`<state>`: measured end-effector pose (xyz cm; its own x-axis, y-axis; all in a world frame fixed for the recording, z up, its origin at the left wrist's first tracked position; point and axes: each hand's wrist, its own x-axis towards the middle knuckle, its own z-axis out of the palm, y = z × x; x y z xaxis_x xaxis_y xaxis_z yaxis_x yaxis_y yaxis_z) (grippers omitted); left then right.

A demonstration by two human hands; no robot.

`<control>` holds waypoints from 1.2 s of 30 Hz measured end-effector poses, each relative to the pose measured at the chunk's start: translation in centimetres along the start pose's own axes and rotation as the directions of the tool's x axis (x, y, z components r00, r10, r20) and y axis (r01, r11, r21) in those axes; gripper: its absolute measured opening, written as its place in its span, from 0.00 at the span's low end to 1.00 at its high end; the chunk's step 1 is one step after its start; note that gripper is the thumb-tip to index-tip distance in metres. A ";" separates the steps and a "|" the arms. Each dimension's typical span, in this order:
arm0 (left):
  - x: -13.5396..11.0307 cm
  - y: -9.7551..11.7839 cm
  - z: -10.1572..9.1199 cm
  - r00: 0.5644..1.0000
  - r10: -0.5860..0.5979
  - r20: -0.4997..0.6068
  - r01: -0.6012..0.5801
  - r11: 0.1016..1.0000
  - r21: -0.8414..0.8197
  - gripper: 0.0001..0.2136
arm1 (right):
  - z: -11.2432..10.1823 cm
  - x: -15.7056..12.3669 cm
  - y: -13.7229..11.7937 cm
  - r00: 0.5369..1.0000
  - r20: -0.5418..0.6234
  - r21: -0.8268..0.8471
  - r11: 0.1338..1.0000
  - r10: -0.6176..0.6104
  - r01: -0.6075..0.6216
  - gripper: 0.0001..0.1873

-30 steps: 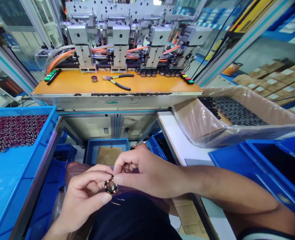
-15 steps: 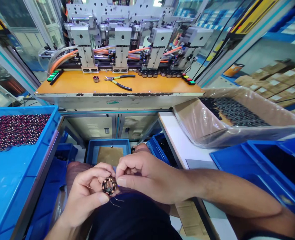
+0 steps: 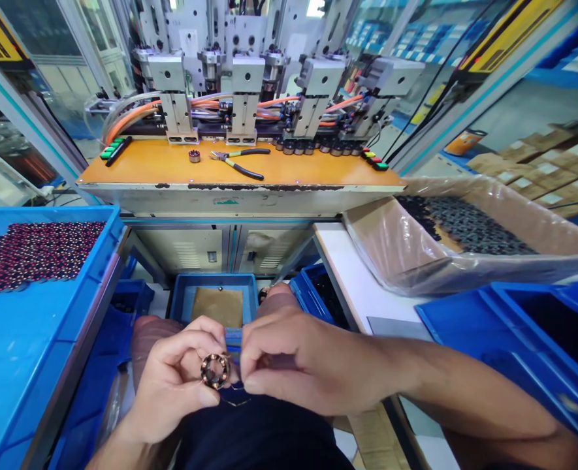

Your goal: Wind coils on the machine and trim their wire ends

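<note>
In the head view, my left hand (image 3: 166, 375) is closed around a small motor stator (image 3: 224, 372), its ring of copper windings facing up toward me. Thin wire ends (image 3: 234, 403) hang loose below the ring. Just to the right, my right hand (image 3: 313, 365) is pinched, thumb against forefinger, on a fine lead wire (image 3: 237, 387) that runs from the stator. The fingertips are a little apart from the ring itself. Both hands are above my lap, and the wire's exact end is hidden by the right fingers.
Ahead stands a winding machine (image 3: 244, 98) with an orange ledge (image 3: 142, 171), bearing pliers (image 3: 240, 163), one stator (image 3: 194, 156) and a row of dark parts (image 3: 308, 147). At left is a blue tray (image 3: 19, 333) of stators; at right, a plastic-lined carton (image 3: 381, 251) and blue bins (image 3: 458, 313).
My right hand has drawn slightly right, away from the stator, with the wire now stretching to its fingertips. The left hand keeps its hold. Upper parts of the machine have shifted.
</note>
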<state>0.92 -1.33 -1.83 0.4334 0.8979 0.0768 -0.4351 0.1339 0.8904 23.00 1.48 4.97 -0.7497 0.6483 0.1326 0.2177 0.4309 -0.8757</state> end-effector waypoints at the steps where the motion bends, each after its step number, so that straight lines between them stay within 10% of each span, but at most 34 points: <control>1: 0.0 0.0 0.1 1.000 -0.019 0.001 0.019 0.999 -0.029 0.15 | -0.3 -0.2 0.2 0.996 -0.035 -0.132 0.988 -0.084 0.079 0.04; 5: 0.1 -0.1 0.4 0.995 -0.092 0.036 0.096 0.985 -0.145 0.16 | -1.1 -0.3 0.9 0.856 -0.121 -0.562 0.745 -0.503 0.359 0.06; 9: 0.1 -0.4 0.6 0.987 -0.135 0.082 0.151 0.960 -0.234 0.16 | -0.8 0.6 1.6 0.744 -0.030 -0.560 0.628 -0.667 0.540 0.08; 19: 0.3 -0.4 0.7 0.982 -0.172 0.075 0.186 0.948 -0.259 0.15 | 0.2 1.7 3.0 0.687 -0.092 -0.496 0.632 -0.721 0.596 0.05; 32: 0.9 -0.8 0.3 0.998 0.030 -0.057 -0.032 0.999 -0.020 0.20 | 3.3 0.8 3.5 0.763 -0.476 -0.311 0.895 -0.437 0.319 0.05; 36: 0.9 -0.1 0.4 0.991 -0.127 -0.034 0.126 0.992 -0.006 0.28 | 3.7 0.7 4.1 0.726 -0.487 -0.391 0.864 -0.486 0.316 0.04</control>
<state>1.65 -0.70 -1.68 0.4579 0.8875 -0.0519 -0.3818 0.2490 0.8900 21.05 1.33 -0.21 -0.3451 0.5671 0.7479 0.1954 0.8228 -0.5338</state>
